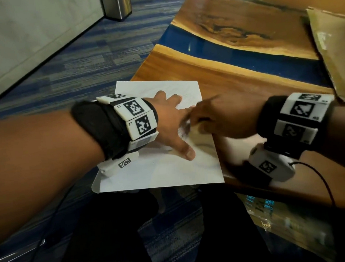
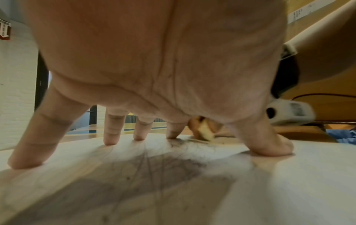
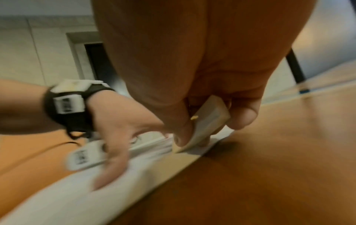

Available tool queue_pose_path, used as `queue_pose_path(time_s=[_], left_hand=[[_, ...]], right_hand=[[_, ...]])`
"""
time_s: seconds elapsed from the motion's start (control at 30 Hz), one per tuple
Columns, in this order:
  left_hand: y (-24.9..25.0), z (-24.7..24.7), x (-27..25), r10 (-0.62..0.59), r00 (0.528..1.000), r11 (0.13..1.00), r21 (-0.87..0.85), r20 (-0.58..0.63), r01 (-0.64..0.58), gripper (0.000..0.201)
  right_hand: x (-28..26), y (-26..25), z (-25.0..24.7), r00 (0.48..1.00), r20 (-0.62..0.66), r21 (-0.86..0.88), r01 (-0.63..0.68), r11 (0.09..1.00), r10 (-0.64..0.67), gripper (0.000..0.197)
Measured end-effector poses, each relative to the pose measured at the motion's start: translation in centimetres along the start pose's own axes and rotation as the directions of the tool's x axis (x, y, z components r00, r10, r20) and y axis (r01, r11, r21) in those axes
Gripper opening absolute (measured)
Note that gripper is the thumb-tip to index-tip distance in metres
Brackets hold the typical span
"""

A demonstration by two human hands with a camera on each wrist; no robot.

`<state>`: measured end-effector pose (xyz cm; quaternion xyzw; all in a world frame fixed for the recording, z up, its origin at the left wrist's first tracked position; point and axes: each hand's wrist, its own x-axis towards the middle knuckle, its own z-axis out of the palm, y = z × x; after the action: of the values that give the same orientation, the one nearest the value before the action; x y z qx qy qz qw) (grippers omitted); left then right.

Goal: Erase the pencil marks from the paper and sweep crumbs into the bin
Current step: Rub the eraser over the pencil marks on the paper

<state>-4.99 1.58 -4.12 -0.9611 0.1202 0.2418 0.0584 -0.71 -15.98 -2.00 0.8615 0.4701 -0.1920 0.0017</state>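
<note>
Right hand (image 3: 192, 91) pinches eraser (image 3: 208, 121), edge on paper (image 3: 134, 175).

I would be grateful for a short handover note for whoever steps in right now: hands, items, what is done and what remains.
Left hand: open, fingers spread, pressing the paper flat at the table corner.
Right hand: pinching the eraser, its lower edge on the paper near the sheet's right edge.
Done: erasing under way; how much is cleared cannot be told.
Left: pencil marks remain under the left palm; erase them, then sweep the crumbs into the bin, which stands on the floor beyond the table.
</note>
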Motion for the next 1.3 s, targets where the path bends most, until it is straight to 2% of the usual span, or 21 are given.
queue_pose_path(time_s=[0.1,0.23,0.33,0.47,0.5,0.63,0.67,0.8,0.83,0.93,0.97,1.03,1.1,1.13,1.23,1.3], left_hand=[[0.0,0.1,-0.4,-0.015,1.000,0.999,0.038,0.010,0.014,0.126],[-1.0,-0.2,-0.7,0.015,0.999,0.997,0.080,0.042,-0.019,0.126],[-1.3,0.0,-0.7,0.022,0.998,0.997,0.070,0.063,-0.026,0.128],[-1.5,0.1,-0.4,0.042,0.996,0.998,0.050,0.073,-0.046,0.131],[-1.6,0.1,-0.4,0.046,0.996,0.997,0.055,0.071,-0.050,0.131],[-1.6,0.2,-0.3,0.046,0.996,0.995,0.080,0.072,-0.052,0.132],[-1.6,0.1,-0.3,0.044,0.996,0.995,0.081,0.072,-0.050,0.132],[-1.6,0.1,-0.3,0.052,0.997,0.997,0.057,0.065,-0.056,0.132],[-1.6,0.1,-0.2,0.054,0.996,0.997,0.060,0.064,-0.058,0.132],[-1.4,0.1,-0.3,0.039,0.997,0.996,0.082,0.060,-0.044,0.131],[-1.3,0.1,-0.4,0.036,0.997,0.996,0.081,0.062,-0.041,0.131],[-1.3,0.0,-0.5,0.041,0.997,0.997,0.062,0.064,-0.045,0.130],[-1.3,0.0,-0.4,0.046,0.997,0.997,0.057,0.061,-0.050,0.131],[-1.3,0.0,-0.4,0.043,0.997,0.997,0.064,0.060,-0.047,0.131],[-1.1,0.1,-0.4,0.035,0.998,0.995,0.090,0.053,-0.039,0.132],[-1.2,0.2,-0.5,0.034,0.998,0.995,0.088,0.050,-0.039,0.132]], right_hand=[[0.7,1.9,-0.8,0.987,-0.036,-0.010,-0.160,0.987,0.160,0.018],[1.1,2.6,-0.6,0.983,-0.035,-0.012,-0.182,0.983,0.181,0.018],[0.3,1.3,-0.5,0.986,-0.056,-0.024,-0.160,0.987,0.159,0.015],[-1.0,-1.3,0.9,0.998,0.041,0.013,0.049,0.999,-0.050,0.012],[-0.7,-1.1,0.8,0.998,0.036,0.024,0.047,0.999,-0.048,0.012],[1.0,1.4,-0.3,0.983,-0.078,-0.019,-0.168,0.986,0.166,0.012],[1.0,1.4,-0.1,0.984,-0.079,-0.022,-0.161,0.987,0.159,0.011],[-0.3,-1.3,1.6,0.995,0.019,-0.005,0.101,0.995,-0.101,0.010],[0.0,-1.1,1.3,0.996,0.014,-0.012,0.090,0.996,-0.090,0.012],[1.1,1.1,-0.3,0.991,-0.059,-0.054,-0.120,0.991,0.117,0.013],[1.1,1.3,-0.3,0.989,-0.058,-0.067,-0.137,0.988,0.133,0.010],[0.8,0.2,0.3,0.999,-0.012,-0.055,-0.033,0.998,0.032,0.005],[0.0,-0.9,1.1,0.995,0.054,-0.026,0.088,0.996,-0.086,0.010],[0.0,-0.7,0.9,0.996,0.051,-0.044,0.076,0.996,-0.074,0.013],[0.3,1.6,-0.1,0.995,-0.029,-0.098,-0.096,0.991,0.094,0.016],[-0.1,1.1,0.3,0.999,-0.009,-0.093,-0.042,0.995,0.041,0.015]])
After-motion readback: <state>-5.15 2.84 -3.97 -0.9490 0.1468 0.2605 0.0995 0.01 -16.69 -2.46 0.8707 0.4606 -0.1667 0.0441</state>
